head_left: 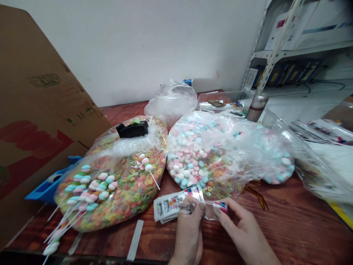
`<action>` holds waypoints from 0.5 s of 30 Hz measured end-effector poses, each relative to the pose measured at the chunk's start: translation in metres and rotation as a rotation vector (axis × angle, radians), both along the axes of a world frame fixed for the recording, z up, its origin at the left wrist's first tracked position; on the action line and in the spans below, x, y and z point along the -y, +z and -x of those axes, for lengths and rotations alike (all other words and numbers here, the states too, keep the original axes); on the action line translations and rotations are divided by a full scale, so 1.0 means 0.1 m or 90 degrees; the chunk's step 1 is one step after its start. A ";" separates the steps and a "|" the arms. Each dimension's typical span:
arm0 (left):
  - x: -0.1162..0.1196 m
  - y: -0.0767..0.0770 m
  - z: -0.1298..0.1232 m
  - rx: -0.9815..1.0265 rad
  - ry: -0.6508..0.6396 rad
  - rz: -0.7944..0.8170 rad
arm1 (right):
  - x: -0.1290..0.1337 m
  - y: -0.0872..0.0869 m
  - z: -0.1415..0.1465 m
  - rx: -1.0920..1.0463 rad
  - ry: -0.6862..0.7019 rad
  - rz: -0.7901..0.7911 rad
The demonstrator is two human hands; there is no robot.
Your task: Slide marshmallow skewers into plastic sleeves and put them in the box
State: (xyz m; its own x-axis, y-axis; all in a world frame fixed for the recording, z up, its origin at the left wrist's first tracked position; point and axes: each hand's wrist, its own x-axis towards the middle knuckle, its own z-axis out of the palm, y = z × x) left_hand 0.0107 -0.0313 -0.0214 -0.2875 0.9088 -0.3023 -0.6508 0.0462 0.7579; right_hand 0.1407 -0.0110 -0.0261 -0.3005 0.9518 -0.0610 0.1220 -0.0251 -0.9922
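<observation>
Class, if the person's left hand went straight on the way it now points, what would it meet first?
Past the printed packet in the grip of the left hand, probably the near edge of the clear plastic bag of pastel candies, though depth is hard to judge here.

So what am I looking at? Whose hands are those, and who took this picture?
This picture comes from a small camera worn on a person's head, looking down, so you see what they see. Those are the person's own hands. The left hand and the right hand are both pinching a small printed packet. Beside it lies a stack of packets. On the wooden table sit a clear bag of ring-shaped sweets, with pastel twists on white sticks lying on top, and a clear bag of round pastel sweets.
</observation>
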 end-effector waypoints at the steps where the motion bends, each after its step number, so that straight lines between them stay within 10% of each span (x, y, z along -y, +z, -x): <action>1: 0.01 0.01 0.00 -0.006 -0.007 0.003 | 0.00 -0.01 -0.01 -0.008 -0.004 0.009; 15: -0.06 -0.12 -0.04 0.250 0.122 0.221 | 0.14 0.02 -0.16 0.209 -0.142 -0.492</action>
State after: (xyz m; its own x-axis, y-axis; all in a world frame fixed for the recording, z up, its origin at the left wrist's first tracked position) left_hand 0.0149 -0.0249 -0.0334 -0.2427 0.6791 -0.6927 -0.9027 0.1033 0.4176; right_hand 0.1564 -0.0250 -0.0241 -0.1826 0.7965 0.5764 0.4776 0.5843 -0.6561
